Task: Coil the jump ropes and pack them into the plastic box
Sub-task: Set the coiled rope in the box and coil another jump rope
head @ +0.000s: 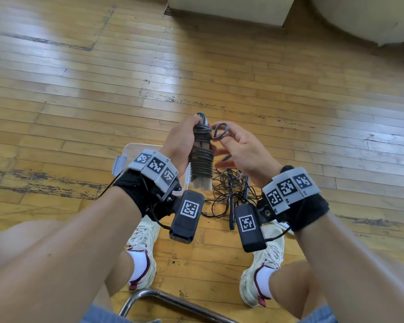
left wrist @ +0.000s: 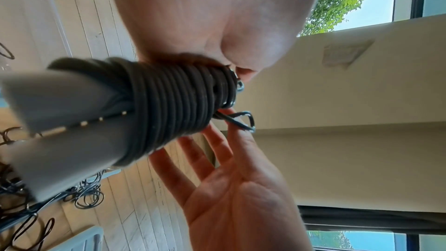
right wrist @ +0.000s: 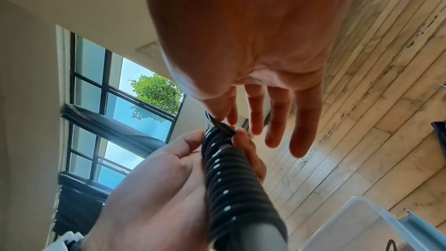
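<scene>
A worn wooden floor (head: 79, 94) fills the head view. On it, partly hidden behind the left wrist, sits a clear plastic box (head: 129, 152). Beside the box, between the person's shoes (head: 142, 243), lies a tangle of loose ropes (head: 229, 194). Above these, the left hand (head: 181, 142) grips a coiled rope (head: 201, 157), its cord wound tightly round two grey handles held upright. The right hand (head: 240, 148) is just beside it, pinching a small end loop (head: 220, 131) between thumb and forefinger, the other fingers spread straight.
</scene>
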Available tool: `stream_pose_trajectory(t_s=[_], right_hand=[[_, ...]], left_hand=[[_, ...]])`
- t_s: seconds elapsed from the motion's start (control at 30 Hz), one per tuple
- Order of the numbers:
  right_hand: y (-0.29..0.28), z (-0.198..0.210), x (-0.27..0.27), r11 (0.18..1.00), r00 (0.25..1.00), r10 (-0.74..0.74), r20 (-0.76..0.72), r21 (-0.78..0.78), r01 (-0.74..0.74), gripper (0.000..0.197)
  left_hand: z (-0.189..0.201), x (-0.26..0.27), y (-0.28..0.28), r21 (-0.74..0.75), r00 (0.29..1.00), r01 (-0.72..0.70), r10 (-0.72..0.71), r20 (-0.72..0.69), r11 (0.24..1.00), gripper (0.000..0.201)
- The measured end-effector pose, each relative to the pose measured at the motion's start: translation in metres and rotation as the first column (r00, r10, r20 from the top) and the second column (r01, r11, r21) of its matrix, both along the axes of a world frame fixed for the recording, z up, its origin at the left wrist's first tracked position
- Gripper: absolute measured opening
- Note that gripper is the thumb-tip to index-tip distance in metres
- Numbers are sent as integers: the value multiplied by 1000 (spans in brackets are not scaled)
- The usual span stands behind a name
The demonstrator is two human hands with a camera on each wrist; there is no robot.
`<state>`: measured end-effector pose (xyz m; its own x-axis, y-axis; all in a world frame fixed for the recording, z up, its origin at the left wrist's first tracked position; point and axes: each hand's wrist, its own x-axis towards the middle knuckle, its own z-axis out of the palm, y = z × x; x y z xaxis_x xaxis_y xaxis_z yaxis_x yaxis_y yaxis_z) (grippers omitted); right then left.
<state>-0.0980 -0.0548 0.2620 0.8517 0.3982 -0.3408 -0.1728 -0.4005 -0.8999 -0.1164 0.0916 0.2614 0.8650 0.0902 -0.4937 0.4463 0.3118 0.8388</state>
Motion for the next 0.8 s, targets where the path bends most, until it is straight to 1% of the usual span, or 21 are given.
stream_pose_trajectory(t_s=[0.07, 0.13, 0.2, 0.27, 0.33, 0.4, 0.5, 0.57, 0.67, 0.77, 0.8], right_hand=[[5, -1, 0, 1000, 1000, -10, -6, 26, 11, 29], [10, -3, 0, 1000, 1000, -12, 25, 22, 12, 26], [13, -6, -1, 1000, 994, -13, 111, -25, 16, 24], [15, -8, -1, 996, 976, -43, 215, -69, 60, 26], [14, -9, 0, 991, 958, -117, 263, -26, 128, 17], [13, -8, 2, 985, 955, -171, 240, 45, 165, 12], [11, -7, 4, 970, 956, -229, 182, 129, 207, 13], [9, -7, 5, 957, 953, -263, 153, 167, 237, 12], [7, -7, 6, 955, 961, -253, 114, 190, 229, 8], [5, -5, 6, 951, 973, -220, 68, 237, 199, 8], [4, -4, 6, 946, 975, -215, 63, 260, 192, 7]], left_hand=[[-1, 0, 3, 29, 1000, -4, 4, 15, 1000, 28], [-2, 0, 6, 75, 999, 3, -5, 36, 997, 26], [-2, 0, 8, 92, 998, 15, -20, 63, 996, 24], [-2, -2, 11, 90, 995, 40, -48, 92, 995, 26], [-4, -4, 13, 108, 991, 68, -80, 107, 992, 27], [-5, -6, 14, 118, 988, 87, -101, 117, 989, 27], [-6, -8, 16, 98, 988, 86, -98, 118, 991, 26], [-4, -8, 16, 70, 992, 85, -92, 92, 994, 28], [0, -8, 12, -41, 992, 125, -125, 17, 991, 29], [5, -10, 10, -152, 977, 206, -211, -17, 967, 26], [5, -10, 10, -170, 975, 214, -220, -16, 962, 32]])
